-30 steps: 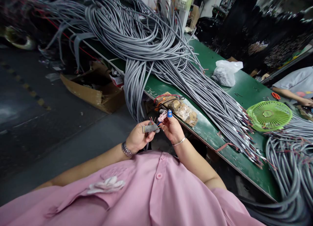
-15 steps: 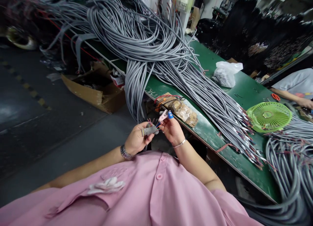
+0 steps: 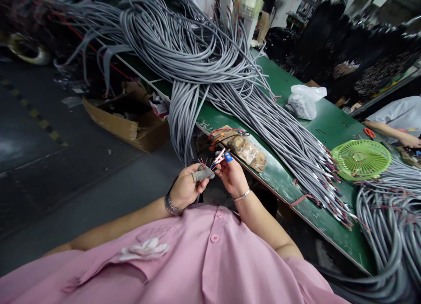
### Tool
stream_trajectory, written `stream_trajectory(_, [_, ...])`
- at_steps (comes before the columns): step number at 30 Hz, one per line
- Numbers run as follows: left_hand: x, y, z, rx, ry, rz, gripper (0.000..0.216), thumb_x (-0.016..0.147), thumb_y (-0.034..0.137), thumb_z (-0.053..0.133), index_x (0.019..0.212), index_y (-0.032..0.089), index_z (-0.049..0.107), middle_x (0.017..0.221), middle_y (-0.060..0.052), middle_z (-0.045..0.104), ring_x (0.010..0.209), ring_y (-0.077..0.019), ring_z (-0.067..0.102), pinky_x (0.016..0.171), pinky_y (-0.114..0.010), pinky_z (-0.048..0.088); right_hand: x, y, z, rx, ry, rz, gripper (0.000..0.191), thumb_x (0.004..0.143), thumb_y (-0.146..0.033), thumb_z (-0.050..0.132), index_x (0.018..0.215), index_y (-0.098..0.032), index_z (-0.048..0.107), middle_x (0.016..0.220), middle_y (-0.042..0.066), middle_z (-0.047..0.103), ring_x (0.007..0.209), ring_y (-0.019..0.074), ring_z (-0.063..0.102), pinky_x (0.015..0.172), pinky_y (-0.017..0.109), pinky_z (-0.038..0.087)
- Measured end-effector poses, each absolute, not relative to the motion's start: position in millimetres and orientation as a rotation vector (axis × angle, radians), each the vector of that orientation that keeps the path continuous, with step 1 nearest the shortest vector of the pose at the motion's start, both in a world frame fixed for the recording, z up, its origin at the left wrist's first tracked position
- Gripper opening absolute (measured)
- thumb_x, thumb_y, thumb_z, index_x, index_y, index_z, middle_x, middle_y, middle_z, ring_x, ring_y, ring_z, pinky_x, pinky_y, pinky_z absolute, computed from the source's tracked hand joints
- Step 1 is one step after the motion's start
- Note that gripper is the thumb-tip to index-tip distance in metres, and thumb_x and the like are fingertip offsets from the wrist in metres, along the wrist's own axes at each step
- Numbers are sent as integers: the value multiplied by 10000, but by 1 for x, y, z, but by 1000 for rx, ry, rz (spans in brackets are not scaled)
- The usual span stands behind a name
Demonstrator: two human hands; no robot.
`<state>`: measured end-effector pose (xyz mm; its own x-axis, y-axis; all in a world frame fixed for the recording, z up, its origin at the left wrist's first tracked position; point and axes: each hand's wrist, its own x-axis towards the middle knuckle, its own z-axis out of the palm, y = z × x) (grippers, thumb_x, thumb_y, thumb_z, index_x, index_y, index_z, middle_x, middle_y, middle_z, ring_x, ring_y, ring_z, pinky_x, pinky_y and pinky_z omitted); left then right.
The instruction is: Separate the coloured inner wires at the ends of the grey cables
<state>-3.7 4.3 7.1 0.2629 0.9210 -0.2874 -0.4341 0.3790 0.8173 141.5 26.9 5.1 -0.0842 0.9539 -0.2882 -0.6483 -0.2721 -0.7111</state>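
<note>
Vs ~1 s ago: both hands approx same spot, just off the desk [image 3: 279,174]'s near edge, but the pink clip [image 3: 219,156] has turned & now shows slimmer, V-like; the coloured wires [image 3: 213,166] look more fanned out. My read: individual strands are being sorted or worked, none clearly finished.

L hand [image 3: 187,187]: pinching wires betw. thumb & fingers, grey finger cover [image 3: 201,175] on; any cable inside the fist = hidden. R hand [image 3: 234,179]: fingers pressed together on the clip, blue finger cover [image 3: 228,157] beside it; can't tell if it grips a strand too. Wires sit betw. the two hands, above the floor, not on the desk.

Containers: open carton [image 3: 151,137] on floor below the desk's near edge, inside dark, contents n/c. Clear plastic bag [image 3: 304,103] toward desk's far edge, w/ whitish-grey stuff, too small to ID. Shirt pocket [image 3: 112,269] w/ white cloth [image 3: 144,250] poking out.

Also on desk: grey cable bundle [image 3: 279,133] running lengthwise, taped block [image 3: 246,152] at near edge.
</note>
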Motion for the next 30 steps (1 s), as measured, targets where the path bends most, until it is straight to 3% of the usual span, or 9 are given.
stream_trajectory(12, [-2, 5, 10, 658, 849, 1010, 195, 705, 309, 694, 705, 145, 589, 468, 22, 538, 353, -52, 373, 340, -179, 235, 138, 27, -4, -916, -601, 1501, 422, 785, -588, 622, 837, -171, 662, 747, 15, 622, 606, 89, 521, 549, 200, 456])
stream_trajectory(18, [1, 8, 10, 600, 867, 1022, 199, 643, 272, 714, 713, 146, 578, 498, 23, 557, 355, -52, 389, 332, -174, 244, 139, 35, -5, -806, -486, 1734, 400, 804, -572, 619, 873, -179, 655, 780, 9, 624, 602, 91, 515, 549, 209, 458])
stream_trajectory(25, [0, 7, 4, 606, 865, 1011, 179, 673, 263, 710, 709, 141, 584, 485, 24, 549, 353, -49, 381, 333, -169, 243, 137, 40, -6, -804, -365, 1677, 286, 815, -463, 665, 841, -178, 667, 712, -11, 606, 585, 80, 496, 564, 186, 449])
stream_trajectory(30, [-2, 7, 2, 644, 857, 1011, 176, 707, 280, 700, 719, 144, 590, 486, 21, 553, 352, -51, 377, 331, -170, 239, 137, 38, -4, -792, -386, 1670, 313, 814, -480, 658, 874, -173, 678, 698, -13, 603, 590, 83, 497, 571, 187, 448])
